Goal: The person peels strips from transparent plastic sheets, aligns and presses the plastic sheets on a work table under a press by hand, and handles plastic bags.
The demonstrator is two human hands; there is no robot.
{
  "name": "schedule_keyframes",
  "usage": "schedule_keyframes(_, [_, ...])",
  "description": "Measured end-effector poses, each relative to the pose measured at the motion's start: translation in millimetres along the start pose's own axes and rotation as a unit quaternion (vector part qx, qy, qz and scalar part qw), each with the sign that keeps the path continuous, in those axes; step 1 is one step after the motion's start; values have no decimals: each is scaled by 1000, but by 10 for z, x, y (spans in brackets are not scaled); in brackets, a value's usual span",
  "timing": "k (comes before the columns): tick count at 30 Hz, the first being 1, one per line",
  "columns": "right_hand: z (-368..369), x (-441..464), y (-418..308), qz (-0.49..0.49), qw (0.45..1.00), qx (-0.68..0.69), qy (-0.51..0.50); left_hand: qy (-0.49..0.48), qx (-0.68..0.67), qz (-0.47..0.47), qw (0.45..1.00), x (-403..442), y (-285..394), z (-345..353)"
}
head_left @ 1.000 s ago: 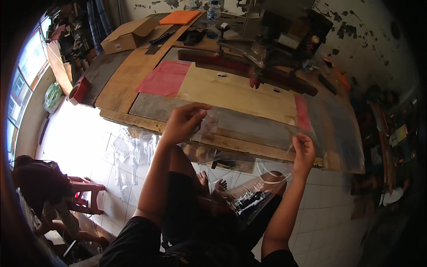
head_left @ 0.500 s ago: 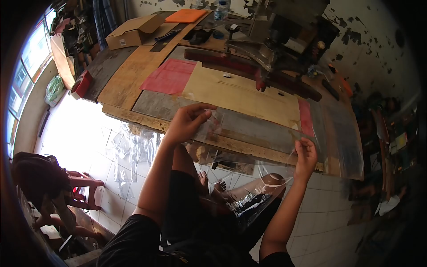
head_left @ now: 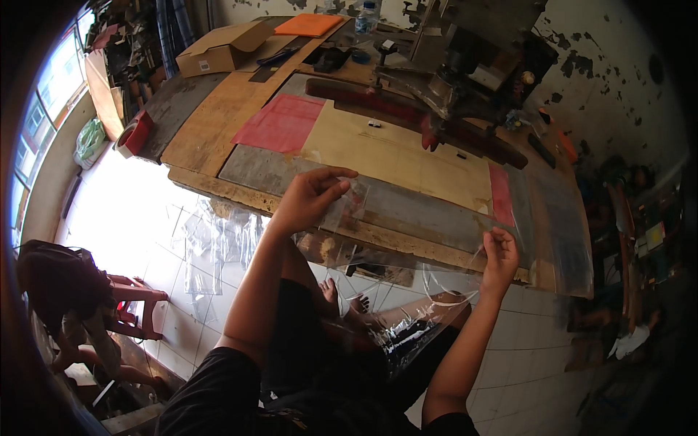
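A clear plastic sheet [head_left: 414, 336] hangs between my hands over my lap, its lower part wrinkled and shiny. My left hand [head_left: 311, 198] pinches it at the upper left, just above the table's front edge. At the right, my right hand [head_left: 500, 261] is closed on the other side with thumb and fingers together. The sheet's exact outline is hard to see. Beyond my hands lies a yellow pad [head_left: 396, 156] with a red strip [head_left: 280, 125] at its left end. Over its far side runs the long dark red bar [head_left: 407, 116] of a machine.
A cardboard box [head_left: 222, 49], an orange folder [head_left: 310, 25] and a water bottle [head_left: 365, 18] stand at the back. Red tape rolls [head_left: 135, 135] sit at the left edge. More clear sheets [head_left: 571, 247] lie at the right. Another person [head_left: 73, 312] is at lower left beside a red stool [head_left: 138, 301].
The view has shifted very slightly. Both hands keep their hold on the clear plastic sheet in nearly the same place.
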State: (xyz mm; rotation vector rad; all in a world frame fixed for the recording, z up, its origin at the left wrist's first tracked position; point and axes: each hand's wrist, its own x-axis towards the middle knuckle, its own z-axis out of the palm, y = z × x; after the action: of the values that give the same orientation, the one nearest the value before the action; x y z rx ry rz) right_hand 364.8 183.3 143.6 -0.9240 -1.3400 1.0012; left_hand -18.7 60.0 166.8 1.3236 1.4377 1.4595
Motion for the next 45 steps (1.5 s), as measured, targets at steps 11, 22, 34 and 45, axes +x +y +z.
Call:
schedule_keyframes(11, [22, -17, -23, 3, 1000, 4, -2, 2, 7, -12, 1000, -28, 52, -20])
schedule_keyframes(22, [1, -13, 1, -1, 1000, -10, 0, 9, -11, 10, 1000, 0, -35, 9])
schedule_keyframes(34, [8, -5, 22, -4, 1000, 0, -1, 8, -11, 18, 1000, 12, -62, 18])
schedule_keyframes(45, [17, -6, 11, -6, 1000, -13, -1, 6, -11, -4, 1000, -16, 3, 4])
